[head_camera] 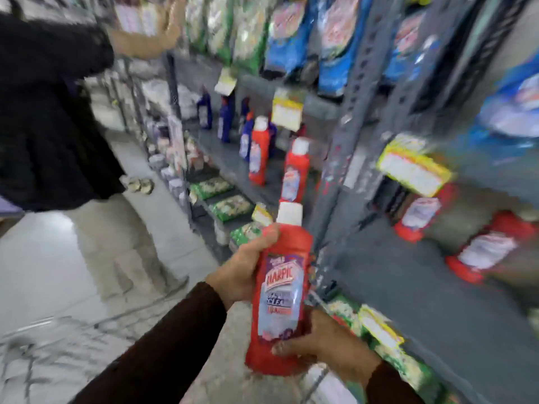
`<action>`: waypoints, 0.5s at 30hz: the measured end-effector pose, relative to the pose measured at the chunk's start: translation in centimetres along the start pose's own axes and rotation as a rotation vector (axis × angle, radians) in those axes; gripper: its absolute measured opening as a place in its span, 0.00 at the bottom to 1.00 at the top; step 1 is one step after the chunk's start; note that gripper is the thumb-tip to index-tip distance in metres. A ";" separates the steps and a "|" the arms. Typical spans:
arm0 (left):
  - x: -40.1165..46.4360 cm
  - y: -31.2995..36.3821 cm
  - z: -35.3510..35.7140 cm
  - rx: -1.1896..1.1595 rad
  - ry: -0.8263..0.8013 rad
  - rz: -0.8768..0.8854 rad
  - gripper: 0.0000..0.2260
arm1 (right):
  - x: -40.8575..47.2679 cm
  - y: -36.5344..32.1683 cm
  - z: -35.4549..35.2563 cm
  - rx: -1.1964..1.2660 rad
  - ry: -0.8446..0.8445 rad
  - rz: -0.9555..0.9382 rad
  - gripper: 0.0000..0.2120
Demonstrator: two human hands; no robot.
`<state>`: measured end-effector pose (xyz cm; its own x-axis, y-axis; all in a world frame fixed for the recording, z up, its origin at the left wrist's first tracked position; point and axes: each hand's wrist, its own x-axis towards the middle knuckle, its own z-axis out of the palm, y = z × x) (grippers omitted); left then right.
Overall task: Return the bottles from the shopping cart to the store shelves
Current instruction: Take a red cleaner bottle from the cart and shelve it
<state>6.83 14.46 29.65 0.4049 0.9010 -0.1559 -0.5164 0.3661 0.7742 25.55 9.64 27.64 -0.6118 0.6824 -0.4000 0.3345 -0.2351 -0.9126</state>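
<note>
Hands (245, 272) (326, 342) grip glossy red bottle (281, 290) with white cap.

- Setting: retail shop aisle, household-cleaning section.
- Grey metal shelving (358, 91), several tiers, along the right.
- Yellow price tags (412, 170) hanging from shelf edges.
- Repeated stock: red bottles (258, 151) with white caps, blue bottles (225, 121), blue and green packets (291, 33) above.
- Pale tiled floor (40, 258); another person (49, 112) reaching to the shelves.

Grey metal shelf (233, 167) carries upright red bottles (258, 153) and blue bottles (224, 121).
</note>
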 end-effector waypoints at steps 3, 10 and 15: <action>3.0 4.7 9.9 0.098 -0.183 0.096 0.33 | -6.3 -4.7 -4.5 -0.043 0.195 -0.130 0.22; 5.4 11.8 32.4 0.249 -0.702 0.190 0.34 | -22.0 -14.1 -12.5 -0.014 0.492 -0.388 0.18; 5.3 13.6 42.0 0.325 -0.900 0.249 0.33 | -29.6 -17.8 -14.8 -0.056 0.644 -0.482 0.16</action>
<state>33.63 14.40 65.15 0.8050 0.3811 0.4546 -0.4868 -0.0135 0.8734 48.31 3.92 56.99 -0.1706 0.9689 0.1794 0.1852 0.2103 -0.9599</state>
